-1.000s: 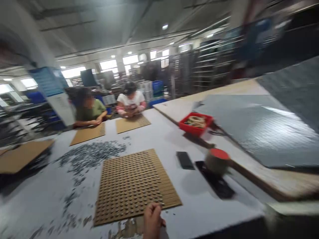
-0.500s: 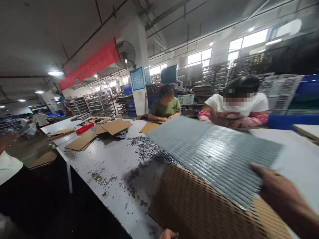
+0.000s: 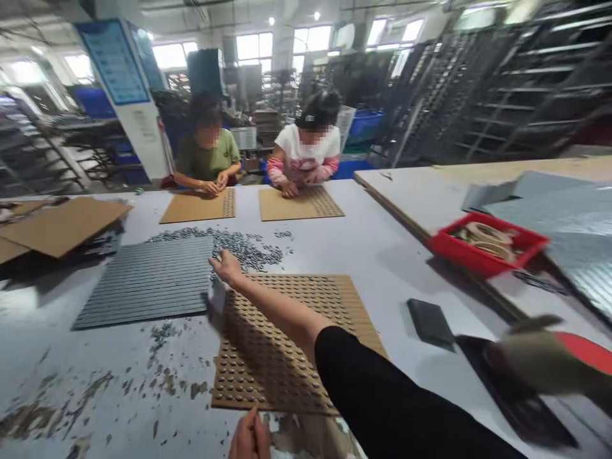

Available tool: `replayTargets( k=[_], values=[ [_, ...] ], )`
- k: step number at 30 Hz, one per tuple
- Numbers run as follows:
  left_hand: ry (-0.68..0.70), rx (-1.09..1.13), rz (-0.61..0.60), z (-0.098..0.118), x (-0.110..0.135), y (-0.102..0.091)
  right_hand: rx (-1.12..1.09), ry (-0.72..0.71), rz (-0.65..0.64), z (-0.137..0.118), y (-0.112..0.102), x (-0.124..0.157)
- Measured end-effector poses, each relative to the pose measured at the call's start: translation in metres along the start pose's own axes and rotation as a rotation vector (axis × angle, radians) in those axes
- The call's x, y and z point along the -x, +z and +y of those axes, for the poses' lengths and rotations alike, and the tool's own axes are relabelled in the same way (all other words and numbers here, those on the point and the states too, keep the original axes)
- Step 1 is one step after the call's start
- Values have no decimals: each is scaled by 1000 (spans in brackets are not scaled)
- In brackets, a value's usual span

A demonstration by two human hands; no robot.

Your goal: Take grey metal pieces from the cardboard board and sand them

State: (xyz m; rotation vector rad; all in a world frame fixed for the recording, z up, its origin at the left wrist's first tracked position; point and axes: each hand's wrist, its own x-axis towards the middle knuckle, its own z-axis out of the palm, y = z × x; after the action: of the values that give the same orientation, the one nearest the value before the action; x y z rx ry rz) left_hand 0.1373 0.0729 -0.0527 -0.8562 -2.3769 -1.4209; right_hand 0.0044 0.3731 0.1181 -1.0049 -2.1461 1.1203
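Note:
My right hand reaches left across the table, fingers closed on the right edge of a grey ribbed sheet. The sheet lies low over the table, with a shadow along its right edge. Under my right forearm is a cardboard sheet with rows of small shiny oval pieces on it; its right strip is bare. At the cardboard's front edge is my left hand, its fingers pressed together; what they hold, if anything, is hidden. Beyond the sheets lies a pile of small dark metallic pieces.
Across the table, two people work at cardboard sheets partly covered in pieces. Cardboard is stacked at left. At right are a red tray with tape rolls, a dark block, more grey sheeting and a blurred olive-and-red object.
My right hand has carried the grey sheet from above the cardboard over to the left side of the table, uncovering the rows of pieces. The view has turned right.

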Motion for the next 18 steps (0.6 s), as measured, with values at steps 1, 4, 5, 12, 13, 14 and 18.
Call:
replayTargets(
  k=[1,4,5,12,13,14,18],
  values=[
    [-37,53,-37,-3,-2,-1,58,15,-5,11,-9,4],
    [-150,126,-176,-14,-3,-4,219,53,-11,49,-62,30],
    [-160,121,-211,-18,-3,-5,271,70,4,66,-89,44],
    [-133,36,-299,-23,-24,-9,616,294,193,184,-265,224],
    [-147,36,-313,-18,-28,-11,646,307,191,196,-270,250],
    [-161,40,-328,-12,-31,-12,694,311,187,208,-272,274],
    [-173,58,-357,4,-35,-15,935,249,230,245,-261,323]
  ],
)
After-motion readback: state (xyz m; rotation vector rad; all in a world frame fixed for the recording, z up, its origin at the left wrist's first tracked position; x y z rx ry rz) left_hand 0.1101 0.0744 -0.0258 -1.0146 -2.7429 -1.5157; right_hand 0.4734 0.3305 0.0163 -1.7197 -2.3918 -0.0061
